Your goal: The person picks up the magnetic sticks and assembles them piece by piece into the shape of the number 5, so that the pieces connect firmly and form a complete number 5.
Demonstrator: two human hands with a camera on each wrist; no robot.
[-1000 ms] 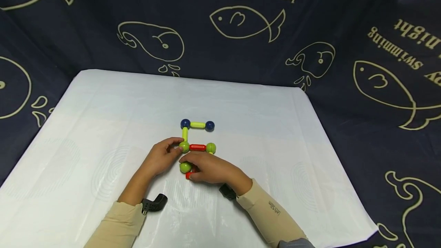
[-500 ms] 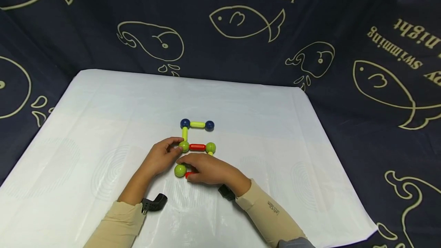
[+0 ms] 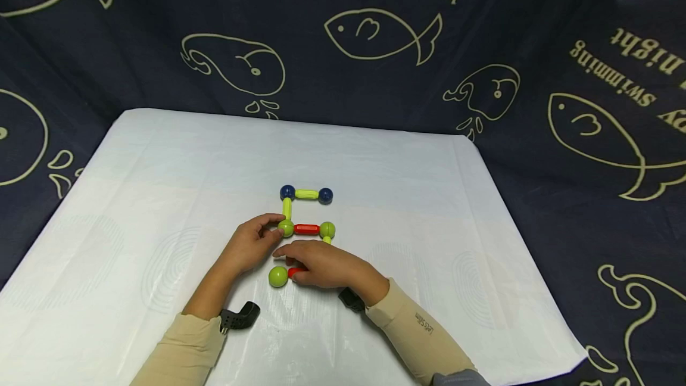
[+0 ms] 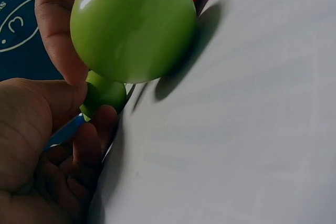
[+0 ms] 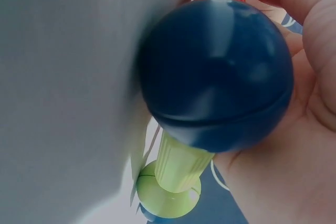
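In the head view, a magnetic stick-and-ball figure lies flat. My left hand (image 3: 252, 246) pinches its middle-left green ball (image 4: 105, 95) between thumb and fingers. Right of that ball, a red stick (image 3: 307, 229) leads to another green ball (image 3: 327, 230). My right hand (image 3: 327, 264) covers the figure's lower right and grips the lower red magnetic stick (image 3: 295, 273). At that stick's left end is a green ball (image 3: 278, 277). Under the right palm sits a blue ball (image 5: 215, 74), hidden in the head view, joined to a yellow-green stick (image 5: 184, 161).
Two dark blue balls joined by a yellow-green stick (image 3: 307, 194) form the figure's far end. A white sheet (image 3: 402, 195) covers the table. Dark cloth with fish drawings (image 3: 375, 88) hangs behind. Both wrists wear black camera mounts (image 3: 240, 317).
The lower green ball has shifted toward the person and slightly left, coming into line with the lower red stick's end. The right hand moved slightly; the left hand stayed on its ball.
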